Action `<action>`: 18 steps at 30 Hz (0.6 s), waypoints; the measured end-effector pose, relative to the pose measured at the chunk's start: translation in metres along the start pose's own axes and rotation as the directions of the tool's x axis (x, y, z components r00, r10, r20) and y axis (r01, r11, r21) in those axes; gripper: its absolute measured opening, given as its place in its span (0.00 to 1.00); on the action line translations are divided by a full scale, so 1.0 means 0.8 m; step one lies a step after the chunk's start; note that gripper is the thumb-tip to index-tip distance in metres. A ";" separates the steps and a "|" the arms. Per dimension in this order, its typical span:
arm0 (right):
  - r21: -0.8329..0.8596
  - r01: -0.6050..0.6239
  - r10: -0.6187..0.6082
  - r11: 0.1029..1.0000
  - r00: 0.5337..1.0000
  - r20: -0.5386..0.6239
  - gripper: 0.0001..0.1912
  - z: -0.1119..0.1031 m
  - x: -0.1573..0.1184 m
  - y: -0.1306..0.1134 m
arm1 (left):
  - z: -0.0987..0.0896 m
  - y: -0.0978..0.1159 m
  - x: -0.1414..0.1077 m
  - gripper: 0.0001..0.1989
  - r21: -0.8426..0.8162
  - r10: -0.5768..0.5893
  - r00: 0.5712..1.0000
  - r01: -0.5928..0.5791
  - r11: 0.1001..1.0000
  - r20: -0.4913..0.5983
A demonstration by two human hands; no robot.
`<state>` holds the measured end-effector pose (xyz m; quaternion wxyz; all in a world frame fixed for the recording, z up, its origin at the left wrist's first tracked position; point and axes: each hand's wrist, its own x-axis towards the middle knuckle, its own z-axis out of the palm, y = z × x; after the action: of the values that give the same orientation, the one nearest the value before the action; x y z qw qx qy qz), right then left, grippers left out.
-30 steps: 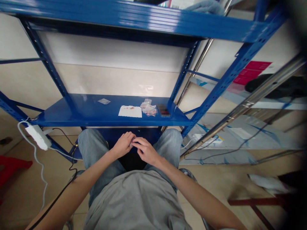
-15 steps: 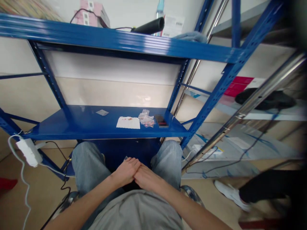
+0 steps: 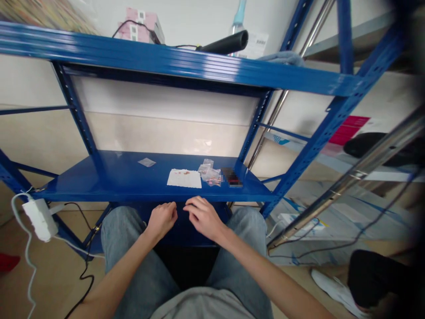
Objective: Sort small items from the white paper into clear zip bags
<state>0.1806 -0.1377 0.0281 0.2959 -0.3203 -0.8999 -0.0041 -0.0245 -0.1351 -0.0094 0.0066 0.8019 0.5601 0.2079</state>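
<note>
My left hand [image 3: 162,218] is above my lap, fingers curled together; whether it holds something small cannot be made out. My right hand [image 3: 203,215] is just right of it, fingers apart and slightly bent, near the front edge of the blue shelf [image 3: 113,177]. The hands do not touch each other. On that shelf lie a white paper [image 3: 184,179] with small reddish pieces on it, clear plastic bags [image 3: 210,173] with small copper-coloured things, a dark blurred item [image 3: 231,176] and, further left, a small clear bag [image 3: 146,162].
The upper blue shelf beam [image 3: 186,64] crosses above, with a black tube [image 3: 226,43] and pink boxes [image 3: 142,26] on that level. A white power strip [image 3: 40,219] hangs left. Metal poles and grey shelves stand right, near a person's white shoe [image 3: 337,290].
My hands were clasped together over my lap; they have come apart and moved forward, toward the shelf edge. The view has shifted slightly, and the other person's leg has moved.
</note>
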 end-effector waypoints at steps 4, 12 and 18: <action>0.102 -0.167 0.181 0.981 0.973 -0.145 0.14 0.043 0.085 0.096 | 0.005 -0.010 0.001 0.06 -0.176 -0.085 0.994 0.073 0.982 -0.064; -0.098 -0.411 0.407 0.906 0.911 -0.059 0.06 0.116 0.198 0.196 | 0.006 -0.011 0.003 0.09 -0.248 -0.105 0.990 0.079 0.966 -0.096; -0.111 -0.323 0.324 0.940 0.946 -0.014 0.03 0.134 0.216 0.209 | 0.014 -0.015 0.008 0.12 -0.217 -0.083 0.992 0.061 0.974 -0.091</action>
<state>0.1134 0.1158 0.0015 0.2721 -0.4799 -0.8341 -0.0051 -0.0296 -0.1229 -0.0203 0.0722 0.7643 0.5629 0.3063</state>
